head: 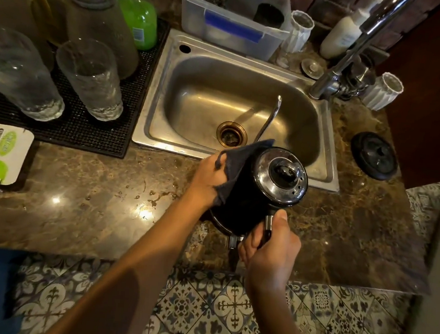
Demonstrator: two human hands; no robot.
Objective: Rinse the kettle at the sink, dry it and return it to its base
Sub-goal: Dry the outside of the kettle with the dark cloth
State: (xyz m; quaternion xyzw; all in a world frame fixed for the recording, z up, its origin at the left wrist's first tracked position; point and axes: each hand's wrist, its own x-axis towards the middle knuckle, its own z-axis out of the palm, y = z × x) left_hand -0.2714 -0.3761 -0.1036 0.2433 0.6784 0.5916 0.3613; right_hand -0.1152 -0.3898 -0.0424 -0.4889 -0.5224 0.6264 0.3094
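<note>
Marble tabletop (80,182), just near of the sink (153,95), and the kettle (281,177) hangs over it, right grip (273,250) wrapped round the handle (268,224), left grip (207,179) clutching a dark cloth (237,165) to its side: rigid, likely slick and light, so that handle's the safe hold.

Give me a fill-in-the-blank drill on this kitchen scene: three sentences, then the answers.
1. The left hand holds a dark ____ against the kettle.
2. The right hand grips the kettle by its ____.
3. The round black base lies on the counter, to the ____ of the sink.
Answers: cloth; handle; right.
</note>
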